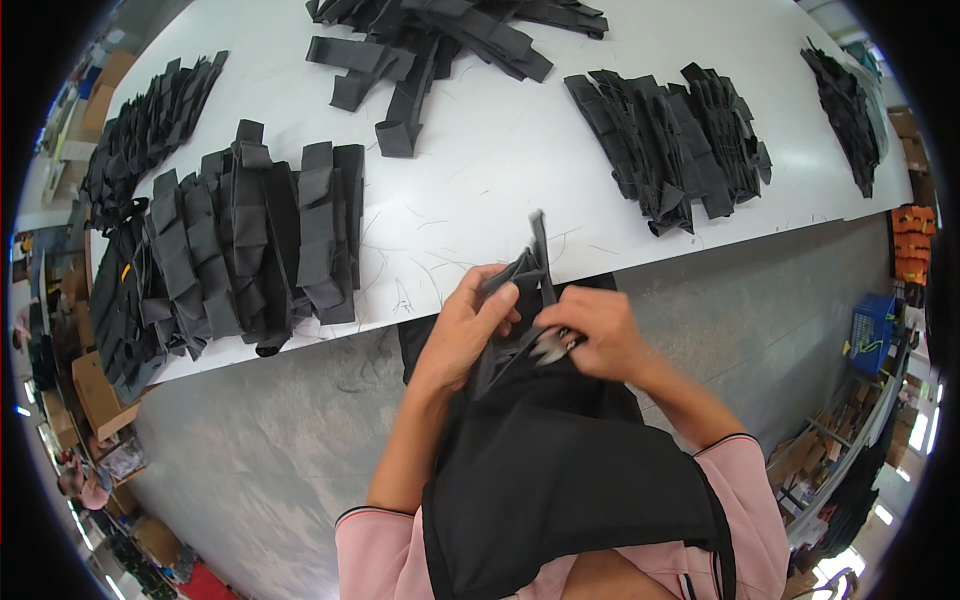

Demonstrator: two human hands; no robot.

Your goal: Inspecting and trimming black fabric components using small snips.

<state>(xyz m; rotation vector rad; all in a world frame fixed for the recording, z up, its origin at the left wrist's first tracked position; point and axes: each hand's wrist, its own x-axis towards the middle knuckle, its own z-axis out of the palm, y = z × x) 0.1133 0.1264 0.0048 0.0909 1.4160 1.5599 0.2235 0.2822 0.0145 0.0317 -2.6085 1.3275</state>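
Observation:
My left hand [464, 328] is closed on a dark grey fabric strip [520, 268], thumb on top, in front of my black apron [580, 440]. One narrow end of the strip stands up past the fingers toward the table edge. Close by on the right, my right hand [600, 332] is curled around a small metal tool [551, 347] that looks like thread snips. Motion blurs its blades, which sit just under the strip. Whether the right fingers also pinch the strip is hard to see.
On the white table [450, 220] lie a left stack of dark strips [240, 240], a right stack [675, 150], a loose heap [430, 50] and a dark bundle [845, 120]. Loose threads are scattered between them. A blue basket [873, 332] stands far right; cardboard boxes [103, 395] stand left.

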